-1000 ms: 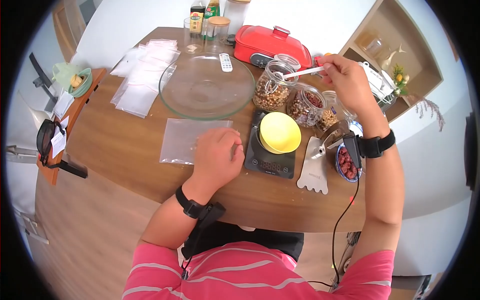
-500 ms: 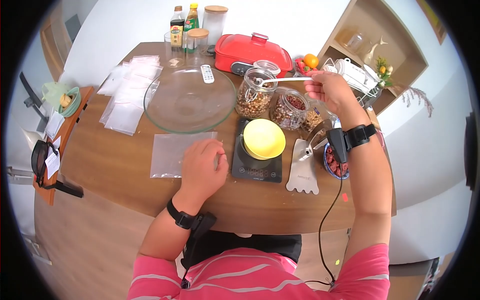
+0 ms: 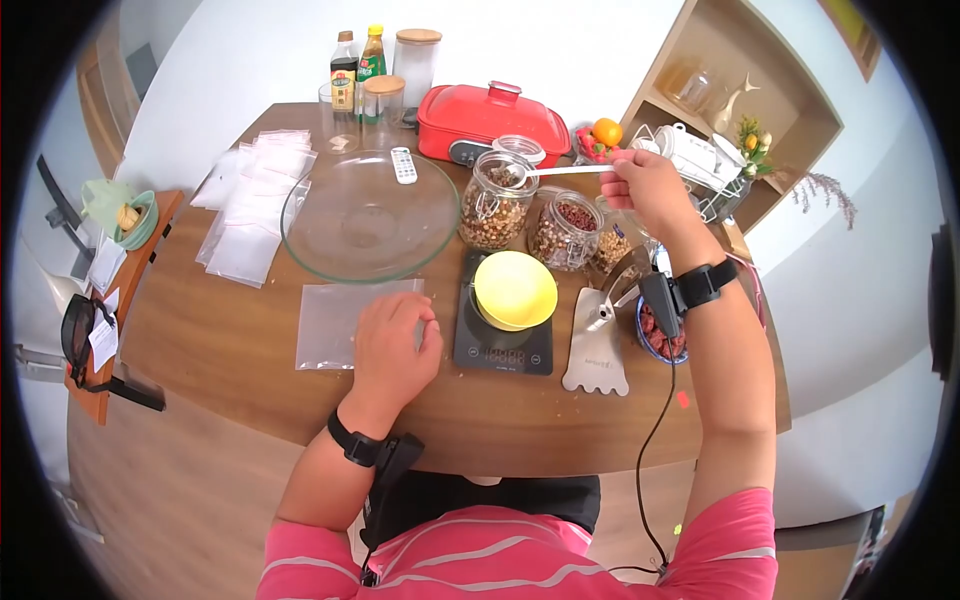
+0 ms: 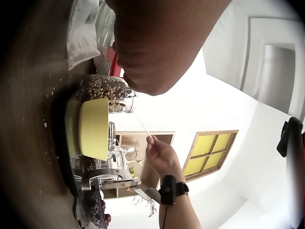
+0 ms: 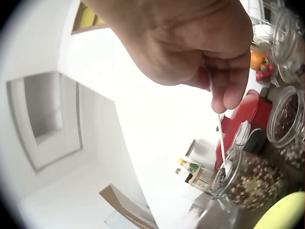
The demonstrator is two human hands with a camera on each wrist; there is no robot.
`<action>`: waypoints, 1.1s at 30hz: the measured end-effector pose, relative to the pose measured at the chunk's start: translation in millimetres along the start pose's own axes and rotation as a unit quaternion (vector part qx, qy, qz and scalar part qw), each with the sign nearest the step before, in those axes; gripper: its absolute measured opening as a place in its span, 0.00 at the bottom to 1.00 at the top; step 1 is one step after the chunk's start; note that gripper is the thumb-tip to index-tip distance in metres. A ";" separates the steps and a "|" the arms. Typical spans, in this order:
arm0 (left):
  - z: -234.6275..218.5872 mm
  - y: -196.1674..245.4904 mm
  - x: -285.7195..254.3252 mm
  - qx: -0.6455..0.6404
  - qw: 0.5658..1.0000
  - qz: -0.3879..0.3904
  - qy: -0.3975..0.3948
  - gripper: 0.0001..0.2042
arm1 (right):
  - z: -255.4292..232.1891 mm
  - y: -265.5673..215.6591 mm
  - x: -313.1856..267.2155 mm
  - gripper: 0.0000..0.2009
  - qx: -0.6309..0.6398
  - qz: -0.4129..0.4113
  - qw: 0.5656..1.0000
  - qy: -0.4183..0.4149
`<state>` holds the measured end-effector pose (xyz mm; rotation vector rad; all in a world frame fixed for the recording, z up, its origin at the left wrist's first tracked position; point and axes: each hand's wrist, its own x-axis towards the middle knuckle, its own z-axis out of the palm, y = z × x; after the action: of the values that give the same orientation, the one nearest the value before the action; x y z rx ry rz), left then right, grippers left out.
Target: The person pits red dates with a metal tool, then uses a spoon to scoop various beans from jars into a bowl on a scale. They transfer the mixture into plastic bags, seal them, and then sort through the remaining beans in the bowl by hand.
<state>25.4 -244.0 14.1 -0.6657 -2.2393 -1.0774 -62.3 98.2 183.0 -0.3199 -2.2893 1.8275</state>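
The right hand (image 3: 650, 195) pinches the handle end of a long white spoon (image 3: 570, 170), whose bowl lies in the mouth of an open glass jar (image 3: 493, 212) of mixed grains. In the right wrist view the spoon (image 5: 221, 143) dips into that jar (image 5: 257, 183). The left hand (image 3: 392, 345), fingers loosely curled and holding nothing, rests over the right part of a clear plastic bag (image 3: 325, 325). Right of it, a yellow bowl (image 3: 515, 290) stands on a black scale (image 3: 503, 357) with unreadable digits.
Two more open jars (image 3: 565, 230) stand beside the grain jar. A metal scraper (image 3: 596, 360) and a bowl of red dates (image 3: 660, 335) lie at the right. Behind are a large glass dish (image 3: 370, 225), plastic bags (image 3: 255, 210), a red cooker (image 3: 495, 120) and bottles (image 3: 343, 80).
The head view has shifted, so the table things appear lower and further left. The spoon's handle now lies nearly level, with its bowl still at the jar's mouth. The left hand remains by the bag.
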 end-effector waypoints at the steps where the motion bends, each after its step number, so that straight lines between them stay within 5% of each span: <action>1: -0.2 0.0 0.0 0.000 1.000 0.000 0.000 0.09 | 4.7 -3.1 -5.0 0.10 -0.089 -0.060 0.994 0.001; 6: -0.1 1.0 0.5 0.006 1.000 -0.003 -0.005 0.09 | 20.9 -15.6 -22.0 0.10 -0.318 -0.229 0.920 0.005; 8: 0.5 1.1 1.4 0.008 1.000 0.001 0.003 0.08 | 24.4 -12.7 -18.8 0.10 -0.405 -0.378 0.832 0.020; 12: 1.1 -0.1 0.6 0.006 1.000 -0.002 0.007 0.08 | 28.8 -20.6 -18.6 0.10 -0.400 -0.338 0.852 0.016; 14: -0.3 0.3 1.1 0.002 1.000 -0.002 0.008 0.08 | 30.8 -27.7 -20.0 0.11 -0.290 -0.180 0.940 -0.028; 17: -0.4 -0.3 1.1 -0.003 1.000 -0.003 0.010 0.08 | 26.2 -28.3 -14.1 0.12 -0.184 -0.091 0.978 -0.041; 23: -1.1 -0.3 0.7 -0.005 1.000 -0.006 0.010 0.08 | 4.5 -23.3 -4.5 0.12 -0.037 -0.003 0.999 -0.034; 27: 0.8 0.5 0.9 -0.005 1.000 0.001 0.014 0.08 | -0.7 -13.4 -2.5 0.12 -0.033 0.015 0.999 -0.034; 33: 1.1 0.4 0.6 -0.002 1.000 -0.003 0.012 0.08 | 11.9 -12.5 -6.7 0.12 -0.225 -0.141 0.963 -0.043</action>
<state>25.0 -242.8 14.1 -0.6452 -2.2214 -1.0887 -59.8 82.4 192.5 0.0265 -2.6344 1.1994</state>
